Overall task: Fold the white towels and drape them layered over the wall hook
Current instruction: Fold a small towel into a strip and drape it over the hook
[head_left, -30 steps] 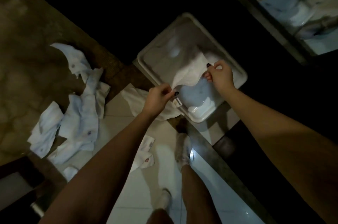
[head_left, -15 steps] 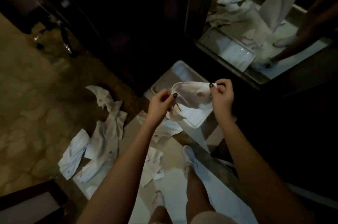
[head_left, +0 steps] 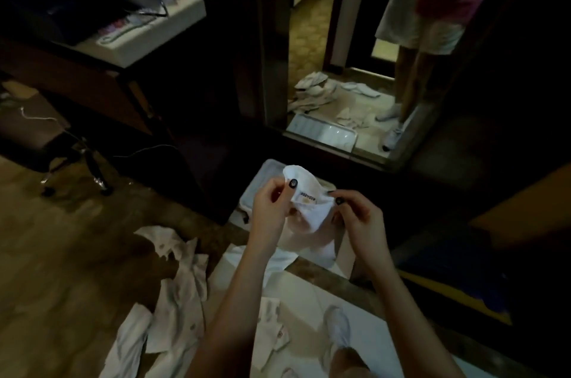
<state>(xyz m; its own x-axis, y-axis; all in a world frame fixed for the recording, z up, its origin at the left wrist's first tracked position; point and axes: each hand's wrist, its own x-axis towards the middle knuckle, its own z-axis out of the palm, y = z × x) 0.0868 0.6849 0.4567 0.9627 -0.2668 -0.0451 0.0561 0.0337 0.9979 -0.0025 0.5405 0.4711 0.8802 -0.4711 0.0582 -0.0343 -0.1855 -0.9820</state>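
**Towel pinched in both hands, fold not yet squared**

Towel (head_left: 313, 210) is up in the air at centre of view, just above the white tray (head_left: 258, 180) on the floor (head_left: 61, 254). Left hand (head_left: 272, 204) pinches its far top edge btwn thumb and fingers. Right hand (head_left: 358, 217) pinches the right corner the same way. Both are narrow grips w/ fingers curled. The cloth sags btwn them in a loose pouch w/ a label (head_left: 306, 196) showing, and the rest hangs toward the tray. Wall hook: not in view.

Risks, as I judge them:
- Grips are fingertip-only, so a tug to straighten the edge could pull a corner free and drop the towel.
- Corners aren't matched. Folding from this bunched state would prob. give a crooked fold that hangs lopsided on a hook.
- Light is v. dim and edges are hard to read, so layers may end up misaligned.
- Loose towels (head_left: 182, 294) lie near-left and by the shoe (head_left: 338, 325), so a step toward the hook could tread or slide on one.

Count:
- 2 hands, both busy
- 1 towel held
- at least 5 towels on the floor (overlap hides the exact no.)
- 1 tray
- 1 mirror (head_left: 312, 37), far right, doubling the mess
- 1 shoe plainly seen
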